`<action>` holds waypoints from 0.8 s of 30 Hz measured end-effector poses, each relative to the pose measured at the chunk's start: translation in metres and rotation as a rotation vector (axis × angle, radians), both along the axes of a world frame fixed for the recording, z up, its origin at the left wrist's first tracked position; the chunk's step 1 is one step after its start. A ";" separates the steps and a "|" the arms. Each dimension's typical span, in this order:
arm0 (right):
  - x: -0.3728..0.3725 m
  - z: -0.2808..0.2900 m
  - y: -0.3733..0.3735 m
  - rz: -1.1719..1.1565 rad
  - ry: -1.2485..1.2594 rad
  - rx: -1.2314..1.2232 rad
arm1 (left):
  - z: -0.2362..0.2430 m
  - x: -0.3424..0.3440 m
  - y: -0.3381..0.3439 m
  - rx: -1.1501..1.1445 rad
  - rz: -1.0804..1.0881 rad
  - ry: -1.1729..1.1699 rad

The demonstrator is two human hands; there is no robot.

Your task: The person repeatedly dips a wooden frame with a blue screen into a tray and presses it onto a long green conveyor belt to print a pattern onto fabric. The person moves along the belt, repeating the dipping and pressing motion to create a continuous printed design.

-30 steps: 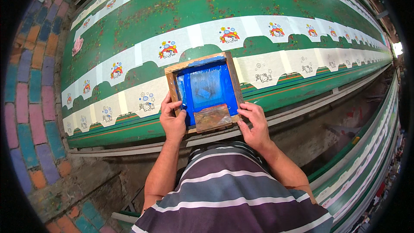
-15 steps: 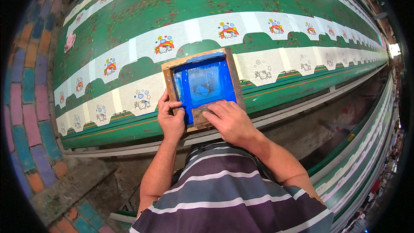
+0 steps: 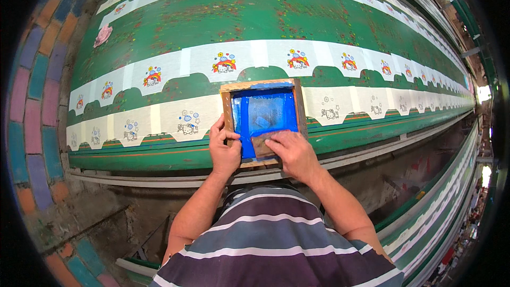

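Observation:
A wooden-framed printing screen [image 3: 264, 86] with blue mesh lies flat on a row of white fabric pieces [image 3: 186, 119] on the long green table [image 3: 276, 16]. My left hand [image 3: 224, 149] grips the frame's left side, thumb on the blue tape. My right hand [image 3: 291, 151] lies inside the frame at its near edge, fingers closed over a small brown squeegee [image 3: 260, 146] pressed on the mesh. The pieces left of the frame carry small cartoon prints; a farther row [image 3: 223, 64] has colourful rainbow prints.
A pink rag [image 3: 102, 35] lies at the table's far left. A coloured brick floor [image 3: 32, 90] runs along the left. Another long green table with white pieces [image 3: 451, 202] runs on the right across a dusty aisle [image 3: 388, 180].
My right hand left the frame's right edge, moved inside the frame and took hold of the squeegee at the near edge. The view shifted along the table.

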State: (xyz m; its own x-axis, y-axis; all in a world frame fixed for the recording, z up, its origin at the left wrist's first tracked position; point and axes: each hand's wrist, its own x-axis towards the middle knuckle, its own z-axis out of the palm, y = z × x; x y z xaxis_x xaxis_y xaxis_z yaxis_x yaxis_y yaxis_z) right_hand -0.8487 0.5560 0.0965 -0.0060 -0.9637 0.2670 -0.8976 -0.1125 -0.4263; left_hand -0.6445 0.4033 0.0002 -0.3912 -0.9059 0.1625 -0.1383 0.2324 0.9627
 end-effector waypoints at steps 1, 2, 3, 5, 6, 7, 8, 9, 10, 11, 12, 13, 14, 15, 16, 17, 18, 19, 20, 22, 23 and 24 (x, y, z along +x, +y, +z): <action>-0.006 -0.005 -0.009 -0.011 0.007 -0.027 | 0.000 0.000 0.000 0.001 0.001 0.001; -0.013 -0.009 -0.020 -0.011 0.014 -0.059 | 0.000 0.000 0.000 0.000 0.003 0.001; -0.022 -0.012 -0.031 -0.023 0.021 -0.052 | 0.000 0.000 0.001 0.001 0.003 0.003; -0.037 -0.016 -0.055 -0.059 0.018 -0.054 | 0.000 0.001 -0.001 0.010 -0.002 0.007; -0.046 -0.016 -0.067 -0.054 0.022 -0.050 | 0.000 0.000 0.000 0.009 -0.002 0.015; -0.053 -0.016 -0.077 -0.055 0.017 -0.054 | -0.001 -0.001 0.001 0.016 -0.005 0.016; -0.058 -0.015 -0.085 -0.063 0.004 -0.078 | -0.001 -0.001 0.001 -0.027 0.010 -0.029; -0.061 -0.015 -0.093 -0.057 -0.007 -0.104 | -0.002 -0.003 0.001 -0.034 0.004 -0.018; -0.063 -0.013 -0.097 -0.064 -0.010 -0.085 | -0.002 -0.003 0.001 -0.044 0.007 -0.017; -0.064 -0.012 -0.101 -0.073 -0.018 -0.045 | -0.002 -0.003 0.000 -0.045 0.015 -0.027; -0.063 -0.011 -0.101 -0.050 -0.016 -0.055 | -0.001 -0.002 0.001 -0.054 0.014 -0.017; -0.062 -0.009 -0.097 -0.048 -0.013 -0.032 | -0.001 -0.003 0.001 -0.029 0.010 -0.022; -0.059 -0.008 -0.093 -0.052 0.012 -0.004 | 0.000 -0.002 0.001 -0.054 0.009 -0.041; -0.054 -0.007 -0.086 -0.026 0.009 -0.005 | 0.000 -0.001 0.002 -0.063 0.010 -0.048; -0.048 -0.006 -0.077 -0.015 0.015 0.001 | 0.001 -0.001 0.002 -0.063 0.005 -0.059; -0.043 -0.005 -0.068 -0.007 0.025 0.007 | 0.001 -0.001 0.002 -0.059 -0.004 -0.071; -0.035 -0.005 -0.058 -0.002 0.043 0.015 | 0.002 -0.001 0.003 -0.054 -0.004 -0.088; -0.028 -0.003 -0.049 0.003 0.039 0.019 | 0.002 -0.002 0.003 -0.055 0.000 -0.070; -0.020 -0.001 -0.038 0.005 0.036 0.026 | 0.002 -0.002 0.003 -0.053 0.002 -0.059; -0.006 0.004 -0.019 0.007 0.028 0.055 | 0.001 -0.003 0.003 -0.061 0.010 -0.036; 0.000 0.006 -0.013 0.011 0.017 0.066 | 0.001 -0.003 0.002 -0.072 0.013 -0.024; 0.006 0.008 -0.007 0.012 0.007 0.075 | 0.000 -0.003 0.002 -0.082 0.014 -0.018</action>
State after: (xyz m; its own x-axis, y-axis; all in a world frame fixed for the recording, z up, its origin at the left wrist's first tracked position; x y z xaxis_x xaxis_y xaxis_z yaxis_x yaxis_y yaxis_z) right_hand -0.8431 0.5493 0.1046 0.0072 -0.9810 0.1940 -0.8991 -0.0912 -0.4280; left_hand -0.6478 0.4053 0.0003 -0.3819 -0.8952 0.2296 -0.1589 0.3084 0.9379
